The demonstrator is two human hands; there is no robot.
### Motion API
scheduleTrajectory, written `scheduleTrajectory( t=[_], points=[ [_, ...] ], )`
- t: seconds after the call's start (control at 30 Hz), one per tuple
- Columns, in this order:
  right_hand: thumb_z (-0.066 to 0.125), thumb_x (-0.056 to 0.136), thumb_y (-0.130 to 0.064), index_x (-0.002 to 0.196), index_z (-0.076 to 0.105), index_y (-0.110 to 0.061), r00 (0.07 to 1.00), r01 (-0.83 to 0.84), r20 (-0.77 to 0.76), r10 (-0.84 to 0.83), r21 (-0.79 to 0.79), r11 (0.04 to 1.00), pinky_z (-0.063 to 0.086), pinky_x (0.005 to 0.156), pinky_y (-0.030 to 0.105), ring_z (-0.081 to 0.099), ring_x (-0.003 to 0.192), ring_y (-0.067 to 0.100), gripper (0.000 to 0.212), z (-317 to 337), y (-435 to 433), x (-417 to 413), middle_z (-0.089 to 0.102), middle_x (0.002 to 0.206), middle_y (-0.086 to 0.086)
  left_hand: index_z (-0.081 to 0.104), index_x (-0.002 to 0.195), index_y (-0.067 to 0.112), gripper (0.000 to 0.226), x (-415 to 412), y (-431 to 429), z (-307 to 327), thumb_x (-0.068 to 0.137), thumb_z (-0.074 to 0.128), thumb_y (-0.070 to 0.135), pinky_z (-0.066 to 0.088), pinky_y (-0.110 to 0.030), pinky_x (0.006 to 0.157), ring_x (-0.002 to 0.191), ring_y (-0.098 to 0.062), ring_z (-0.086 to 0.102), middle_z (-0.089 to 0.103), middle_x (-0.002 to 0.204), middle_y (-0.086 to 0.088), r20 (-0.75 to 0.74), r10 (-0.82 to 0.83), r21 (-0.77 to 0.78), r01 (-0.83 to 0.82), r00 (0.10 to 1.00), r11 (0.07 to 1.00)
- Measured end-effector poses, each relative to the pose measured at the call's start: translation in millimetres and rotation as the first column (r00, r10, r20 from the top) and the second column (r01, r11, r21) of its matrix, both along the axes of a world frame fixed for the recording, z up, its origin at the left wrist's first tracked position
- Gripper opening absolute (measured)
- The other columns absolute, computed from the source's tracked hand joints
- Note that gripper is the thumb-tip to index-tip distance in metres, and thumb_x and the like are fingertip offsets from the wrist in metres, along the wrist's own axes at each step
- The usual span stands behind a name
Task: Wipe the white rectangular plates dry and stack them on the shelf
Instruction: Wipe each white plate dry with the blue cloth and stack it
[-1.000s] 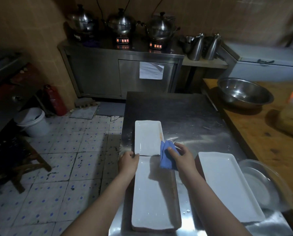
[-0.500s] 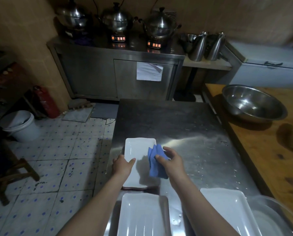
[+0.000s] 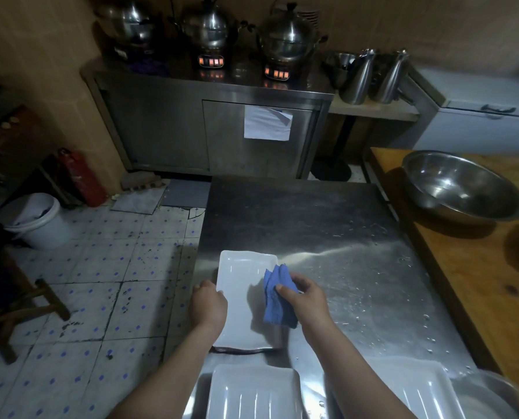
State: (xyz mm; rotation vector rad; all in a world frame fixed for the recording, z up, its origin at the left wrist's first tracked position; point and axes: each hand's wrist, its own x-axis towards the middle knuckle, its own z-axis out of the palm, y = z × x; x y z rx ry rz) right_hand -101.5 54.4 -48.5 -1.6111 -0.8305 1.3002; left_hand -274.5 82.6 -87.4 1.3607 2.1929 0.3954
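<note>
A white rectangular plate (image 3: 241, 285) lies near the left edge of the steel table (image 3: 327, 231). My left hand (image 3: 208, 306) grips its left rim. My right hand (image 3: 305, 300) holds a blue cloth (image 3: 277, 300) against the plate's right half. Two more white plates sit at the bottom of the view, one (image 3: 253, 391) straight below and another (image 3: 415, 388) to the right, both cut off by the frame edge. No shelf for stacking is in sight.
A large steel bowl (image 3: 460, 189) rests on the wooden counter (image 3: 478, 282) to the right. A clear bowl (image 3: 493, 394) sits at bottom right. Pots and a steel cabinet (image 3: 209, 128) stand at the back. Water drops dot the table. A white bucket (image 3: 36, 220) stands on the tiled floor at left.
The view has tilted up and moved closer. My right hand has shifted the cloth slightly toward me along the plate's right side; my left hand keeps its hold on the rim.
</note>
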Motion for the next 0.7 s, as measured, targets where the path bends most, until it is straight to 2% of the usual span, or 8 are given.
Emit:
scheduleTrajectory(
  t=[0.1,0.2,0.3,0.37,0.47,0.57,0.63,0.7],
  points=[
    [0.071,0.081,-0.010,0.103,0.063,-0.016,1.000,0.010,-0.005,-0.010,-0.007,1.000,0.046,0.069,0.021,0.062,0.090,0.011,0.025,2,-2,1,0.065,0.098,-0.007,0.051,0.103,-0.005,0.019,4,-2,6,0.095,0.042,0.011,0.046,-0.034,0.074,0.094,-0.034,0.059,0.060,0.107,-0.023,0.146,0.060,0.044,-0.067,0.987,0.997],
    [0.070,0.081,-0.008,0.100,0.064,-0.016,1.000,0.016,-0.006,-0.016,-0.002,1.000,0.046,0.066,0.018,0.063,0.087,0.009,0.022,4,-6,1,0.067,0.098,-0.004,0.040,0.089,0.001,0.009,9,-3,10,0.095,0.038,0.008,0.036,-0.032,0.060,0.081,-0.032,0.057,0.059,0.102,-0.028,0.275,0.091,0.064,-0.113,0.957,0.992],
    [0.070,0.081,-0.008,0.097,0.063,-0.018,1.000,0.020,-0.007,-0.020,0.008,1.000,0.046,0.066,0.017,0.063,0.088,0.009,0.020,8,-11,1,0.067,0.097,-0.005,0.030,0.074,0.011,0.023,11,-2,9,0.094,0.038,0.004,0.030,-0.031,0.053,0.079,-0.035,0.057,0.055,0.107,-0.035,0.344,0.117,0.078,-0.152,0.932,0.985],
    [0.070,0.081,-0.008,0.095,0.063,-0.021,1.000,0.020,-0.013,-0.019,0.021,1.000,0.047,0.068,0.019,0.063,0.090,0.011,0.020,12,-14,1,0.067,0.097,-0.005,0.031,0.079,0.008,0.016,13,-2,11,0.094,0.037,0.004,0.028,-0.028,0.057,0.078,-0.032,0.054,0.054,0.108,-0.034,0.397,0.156,0.069,-0.199,0.904,0.978],
    [0.069,0.082,-0.008,0.099,0.063,-0.022,1.000,0.004,0.005,-0.004,0.062,0.998,0.048,0.075,0.022,0.063,0.095,0.013,0.023,21,-17,3,0.067,0.102,-0.004,0.036,0.092,0.001,0.004,15,-2,18,0.094,0.036,0.004,0.037,-0.030,0.067,0.080,-0.029,0.052,0.054,0.111,-0.032,0.488,0.239,0.032,-0.291,0.840,0.956],
    [0.069,0.081,-0.010,0.103,0.062,-0.024,0.999,-0.008,0.044,0.003,0.113,0.994,0.047,0.074,0.020,0.061,0.096,0.010,0.027,33,-19,1,0.065,0.104,-0.008,0.046,0.105,-0.008,0.021,16,-1,29,0.096,0.041,0.011,0.048,-0.042,0.083,0.101,-0.039,0.058,0.057,0.115,-0.029,0.557,0.237,-0.003,-0.283,0.796,0.959],
    [0.070,0.081,-0.011,0.102,0.061,-0.029,0.997,-0.025,0.074,0.013,0.155,0.988,0.046,0.071,0.016,0.060,0.095,0.006,0.029,42,-20,-3,0.064,0.105,-0.012,0.050,0.118,-0.005,0.033,16,-5,38,0.097,0.044,0.020,0.049,-0.044,0.089,0.104,-0.037,0.058,0.059,0.117,-0.023,0.593,0.195,-0.019,-0.229,0.781,0.973],
    [0.070,0.081,-0.011,0.102,0.060,-0.032,0.993,-0.056,0.111,0.036,0.192,0.980,0.045,0.064,0.009,0.059,0.092,0.001,0.031,49,-23,-8,0.063,0.105,-0.015,0.055,0.119,-0.001,0.037,16,-12,47,0.098,0.043,0.027,0.049,-0.044,0.091,0.102,-0.035,0.059,0.061,0.114,-0.020,0.613,0.142,-0.014,-0.169,0.777,0.985]
  ],
)
